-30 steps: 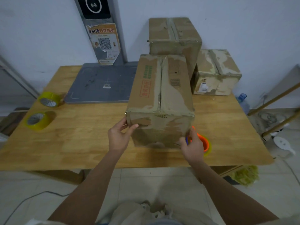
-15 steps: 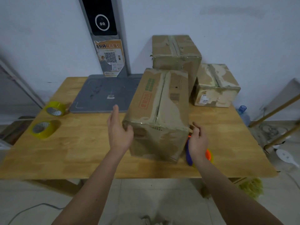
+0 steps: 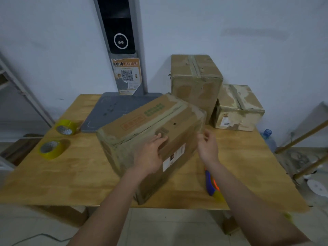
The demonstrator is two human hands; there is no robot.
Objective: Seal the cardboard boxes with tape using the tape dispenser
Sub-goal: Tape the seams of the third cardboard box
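A long worn cardboard box (image 3: 142,125) lies turned at an angle on the wooden table (image 3: 53,174), its centre seam running away to the upper right. My left hand (image 3: 150,153) rests flat on the box's near side, fingers straight. My right hand (image 3: 206,146) hovers just off the box's right end, fingers loosely spread, holding nothing. The tape dispenser (image 3: 212,185), blue and orange, lies on the table under my right forearm, partly hidden. Two more boxes, a tall one (image 3: 195,82) and a lower one (image 3: 237,107), stand at the back right.
Two yellow tape rolls (image 3: 65,127) (image 3: 51,149) lie at the table's left edge. A grey scale platform (image 3: 110,110) with an upright column (image 3: 122,41) sits at the back. A water bottle (image 3: 268,137) and wooden poles (image 3: 301,137) stand right of the table.
The box has been swung from pointing straight away to lying diagonally. My left hand moved from its left corner onto its near side. My right hand came off the box's right end.
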